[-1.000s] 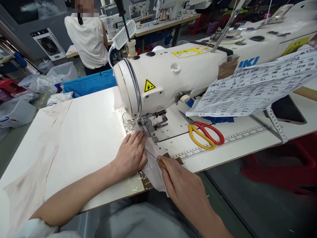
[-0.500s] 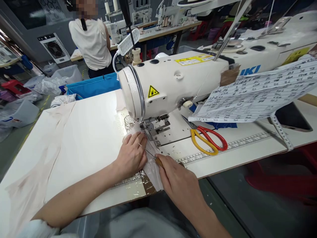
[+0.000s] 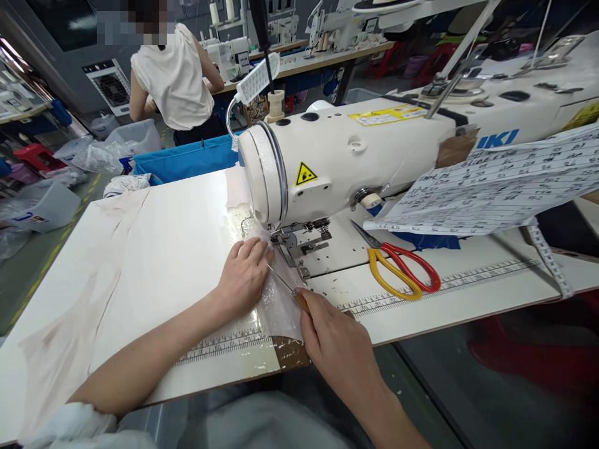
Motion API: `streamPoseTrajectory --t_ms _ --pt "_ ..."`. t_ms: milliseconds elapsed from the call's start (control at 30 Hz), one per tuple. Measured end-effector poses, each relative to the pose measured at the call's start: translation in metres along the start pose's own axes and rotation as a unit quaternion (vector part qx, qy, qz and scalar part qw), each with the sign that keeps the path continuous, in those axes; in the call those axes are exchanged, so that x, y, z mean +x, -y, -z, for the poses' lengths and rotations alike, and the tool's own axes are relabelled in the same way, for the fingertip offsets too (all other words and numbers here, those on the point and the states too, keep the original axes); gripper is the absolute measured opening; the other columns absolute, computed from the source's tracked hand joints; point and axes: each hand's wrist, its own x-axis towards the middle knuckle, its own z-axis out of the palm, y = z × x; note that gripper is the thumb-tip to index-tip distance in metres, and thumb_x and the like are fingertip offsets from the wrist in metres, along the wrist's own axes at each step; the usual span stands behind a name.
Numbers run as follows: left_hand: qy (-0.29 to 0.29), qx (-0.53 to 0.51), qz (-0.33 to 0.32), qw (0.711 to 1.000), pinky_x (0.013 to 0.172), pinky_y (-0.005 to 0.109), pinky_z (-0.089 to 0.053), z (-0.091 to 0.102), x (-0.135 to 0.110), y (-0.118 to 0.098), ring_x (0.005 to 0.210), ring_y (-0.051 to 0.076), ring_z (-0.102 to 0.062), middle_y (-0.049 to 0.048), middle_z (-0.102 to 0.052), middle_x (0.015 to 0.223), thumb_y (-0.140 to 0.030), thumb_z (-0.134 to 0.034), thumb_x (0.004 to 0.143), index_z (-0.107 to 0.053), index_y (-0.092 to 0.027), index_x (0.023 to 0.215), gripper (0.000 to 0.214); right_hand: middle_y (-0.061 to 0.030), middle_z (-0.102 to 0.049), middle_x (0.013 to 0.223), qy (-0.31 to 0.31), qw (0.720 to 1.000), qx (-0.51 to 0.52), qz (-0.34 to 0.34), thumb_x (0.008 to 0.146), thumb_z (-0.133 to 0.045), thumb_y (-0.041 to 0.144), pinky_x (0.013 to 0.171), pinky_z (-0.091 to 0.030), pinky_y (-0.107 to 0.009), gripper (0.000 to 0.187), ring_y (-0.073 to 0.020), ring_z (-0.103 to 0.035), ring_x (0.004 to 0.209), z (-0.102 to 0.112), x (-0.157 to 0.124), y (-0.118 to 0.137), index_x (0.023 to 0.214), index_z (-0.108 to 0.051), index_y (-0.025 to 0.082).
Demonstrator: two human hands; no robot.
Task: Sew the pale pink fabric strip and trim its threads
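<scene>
White table [image 3: 173, 249], cluttered workshop [image 3: 32, 277]: left hand [image 3: 244, 273] flat on fabric [image 3: 282, 310], right hand [image 3: 334, 333] round awl [image 3: 301, 301]

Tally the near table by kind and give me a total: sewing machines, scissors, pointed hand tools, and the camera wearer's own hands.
Sewing machine: 1
Scissors: 1 pair
Pointed tool: 1
Hands: 2 (left hand, right hand)
Total: 5

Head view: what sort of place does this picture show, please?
Probably a sewing workshop: pale cloth lies at a large sewing machine, scissors rest beside it, and more sewing machines stand in the background.
</scene>
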Motion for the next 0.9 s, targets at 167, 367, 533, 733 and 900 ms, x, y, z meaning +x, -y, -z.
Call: streamPoseTrajectory --t_ms 167,367,533,733,900 --pt "-0.003 -0.052 -0.028 0.998 0.104 0.047 -0.040 0.005 -0.004 -0.013 0.126 0.031 -0.047 0.0166 -0.058 0.130 -0.019 -0.046 0.091 -0.057 -0.009 0.126 0.038 -0.0073 -0.074 0.086 0.004 1.000 0.027 -0.004 0.094 -0.036 0.012 0.050 -0.047 -0.023 0.027 -0.0162 -0.070 0.065 0.004 -0.006 0.002 0.107 -0.060 0.014" --pt "-0.003 -0.048 -0.034 0.998 0.106 0.047 -0.037 0.001 -0.007 -0.022 0.127 0.031 -0.047 0.0179 -0.055 0.135 -0.026 -0.044 0.092 -0.055 -0.006 0.128 0.043 -0.0075 -0.075 0.087 -0.001 0.999 0.044 -0.019 0.094 -0.035 0.015 0.050 -0.047 -0.024 0.028 -0.0173 -0.070 0.066 0.008 -0.009 -0.004 0.107 -0.060 0.015" --pt "0.029 -0.038 -0.041 0.998 0.109 0.049 -0.032 -0.001 -0.006 -0.016 0.130 0.033 -0.043 0.0176 -0.052 0.138 -0.023 -0.045 0.090 -0.052 -0.004 0.131 0.046 -0.0054 -0.074 0.079 -0.027 0.992 0.089 -0.081 0.095 -0.038 0.022 0.046 -0.046 -0.024 0.024 -0.0178 -0.068 0.057 0.011 -0.017 -0.025 0.104 -0.060 0.016" --pt "0.026 -0.042 -0.034 0.998 0.111 0.049 -0.029 0.001 -0.008 -0.021 0.132 0.031 -0.042 0.0168 -0.053 0.137 -0.030 -0.037 0.097 -0.052 -0.007 0.131 0.045 -0.0030 -0.072 0.076 -0.021 0.982 0.135 -0.132 0.096 -0.041 0.026 0.045 -0.046 -0.023 0.021 -0.0167 -0.066 0.056 0.010 -0.022 -0.037 0.101 -0.060 0.018" --pt "0.037 -0.033 -0.035 0.998 0.111 0.049 -0.029 0.004 -0.009 -0.026 0.132 0.031 -0.042 0.0178 -0.051 0.138 -0.033 -0.035 0.098 -0.051 -0.006 0.132 0.047 -0.0041 -0.074 0.081 -0.025 0.983 0.126 -0.133 0.096 -0.041 0.026 0.045 -0.046 -0.022 0.021 -0.0166 -0.066 0.057 0.007 -0.023 -0.035 0.102 -0.060 0.018"
